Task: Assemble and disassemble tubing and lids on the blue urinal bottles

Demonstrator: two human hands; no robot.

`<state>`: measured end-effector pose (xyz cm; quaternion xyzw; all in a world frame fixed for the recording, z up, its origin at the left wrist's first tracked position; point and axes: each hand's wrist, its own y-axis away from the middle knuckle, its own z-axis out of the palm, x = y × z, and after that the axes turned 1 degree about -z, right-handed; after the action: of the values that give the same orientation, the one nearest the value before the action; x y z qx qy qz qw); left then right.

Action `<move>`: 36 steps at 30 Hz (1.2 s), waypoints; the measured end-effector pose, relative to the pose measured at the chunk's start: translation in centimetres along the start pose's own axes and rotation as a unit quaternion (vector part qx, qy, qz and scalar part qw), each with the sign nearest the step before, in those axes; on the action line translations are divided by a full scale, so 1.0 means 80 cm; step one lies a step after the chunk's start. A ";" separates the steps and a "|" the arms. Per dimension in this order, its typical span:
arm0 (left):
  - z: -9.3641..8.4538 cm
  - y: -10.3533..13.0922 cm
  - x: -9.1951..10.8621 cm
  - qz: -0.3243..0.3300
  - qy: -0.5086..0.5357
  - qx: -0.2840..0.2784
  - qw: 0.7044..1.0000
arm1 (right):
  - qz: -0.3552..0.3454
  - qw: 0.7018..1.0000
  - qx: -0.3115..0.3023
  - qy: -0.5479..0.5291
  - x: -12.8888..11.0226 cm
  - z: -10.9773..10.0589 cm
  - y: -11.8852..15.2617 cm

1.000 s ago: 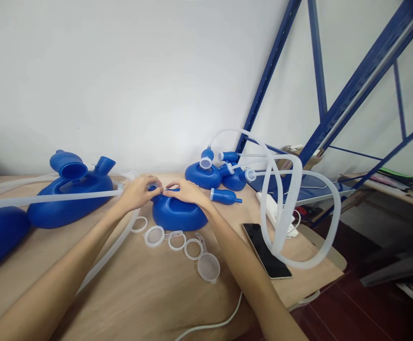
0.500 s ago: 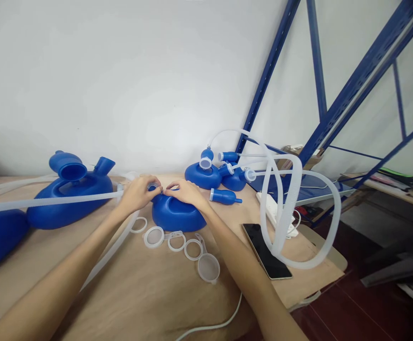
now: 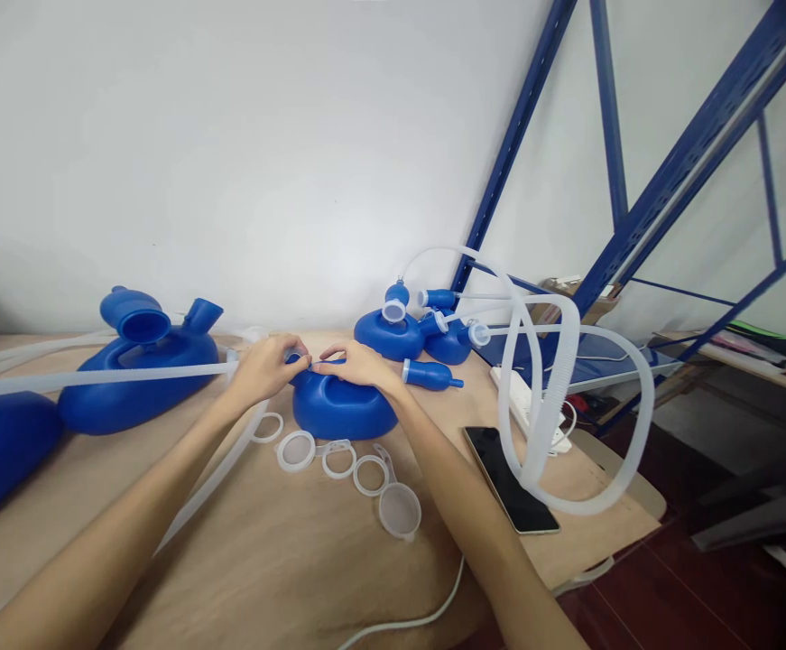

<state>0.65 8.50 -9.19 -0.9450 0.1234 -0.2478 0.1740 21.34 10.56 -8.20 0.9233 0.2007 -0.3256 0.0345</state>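
A blue plastic bottle (image 3: 342,411) with a looped handle lies on the brown-covered table (image 3: 263,569). My left hand (image 3: 272,366) is closed around its mouth at the left end, thumb and fingers pinching at the rim. Right beside it, my right hand (image 3: 352,363) rests over the top of the same bottle, its fingertips pinched near the neck. Whatever small part lies between the fingertips is too small to tell. In front of the bottle are translucent rings and caps (image 3: 296,450), among them a round cap (image 3: 400,511) nearest to me.
More blue bottles (image 3: 142,388) with white tubes stand at the left, others (image 3: 389,336) behind at the right. A phone (image 3: 511,478), a power strip (image 3: 524,406) and a coiled clear hose (image 3: 626,469) lie at the right, before a blue metal rack (image 3: 521,117).
The view has shifted slightly, so everything sits a little further right. Both hands stay at the bottle's neck, with only slight finger movement.
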 end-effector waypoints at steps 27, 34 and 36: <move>0.025 0.010 0.000 0.033 -0.010 0.069 0.997 | 0.049 0.998 0.017 0.037 -0.002 0.014 -0.003; 0.030 0.009 0.000 0.025 -0.026 0.073 0.997 | 0.044 0.999 0.000 0.027 -0.004 0.013 -0.004; 0.029 0.009 0.001 0.028 -0.031 0.070 0.997 | 0.037 0.999 0.000 0.031 -0.004 0.013 -0.004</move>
<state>1.78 8.42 -11.35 -0.9339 0.1265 -0.2215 0.2507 20.40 10.57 -8.80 0.9399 0.1671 -0.2950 0.0401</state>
